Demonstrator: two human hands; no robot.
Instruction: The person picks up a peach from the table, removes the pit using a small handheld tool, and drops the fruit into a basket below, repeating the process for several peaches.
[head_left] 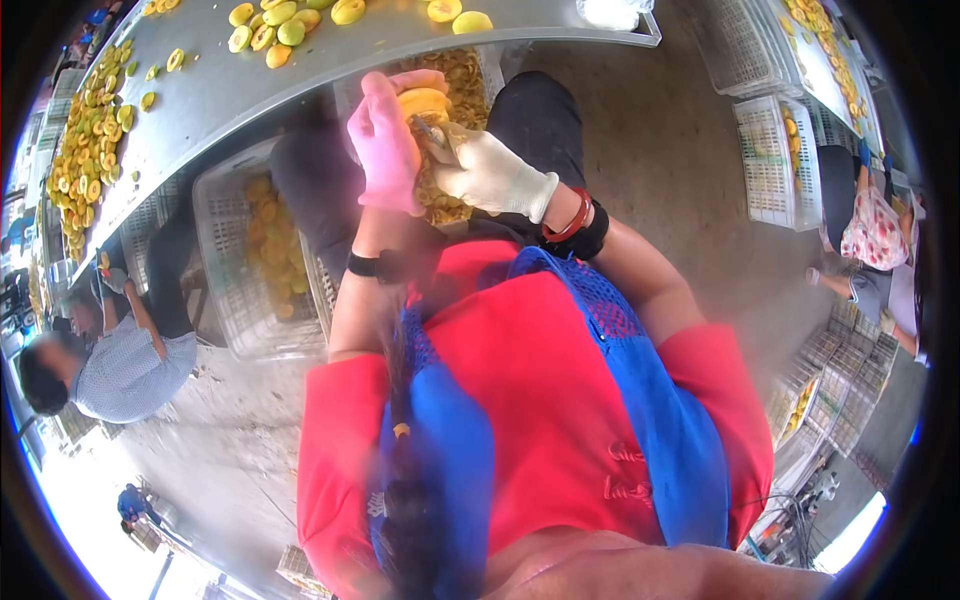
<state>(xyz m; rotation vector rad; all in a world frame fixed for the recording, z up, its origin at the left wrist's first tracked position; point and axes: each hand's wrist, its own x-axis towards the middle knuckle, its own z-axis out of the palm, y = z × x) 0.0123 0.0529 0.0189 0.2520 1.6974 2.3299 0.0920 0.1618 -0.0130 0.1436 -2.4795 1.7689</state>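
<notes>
My left hand (pixel 386 145), in a pink glove, is closed round a yellow-orange fruit half (pixel 424 103) just beyond the table's edge. My right hand (pixel 490 172), in a white glove, is closed on a small metal tool (pixel 436 138) whose tip meets the fruit. Beneath both hands is a container of yellow fruit scraps (pixel 464 82) between my knees. Cut fruit halves (pixel 283 26) lie on the metal table (pixel 215 95) above my left hand.
A white crate (pixel 225 300) of fruit stands left of my legs. A large fruit pile (pixel 92 150) covers the table's far left. Co-workers sit at left (pixel 135 365) and right (pixel 885 260). More crates (pixel 780 165) stand on the right.
</notes>
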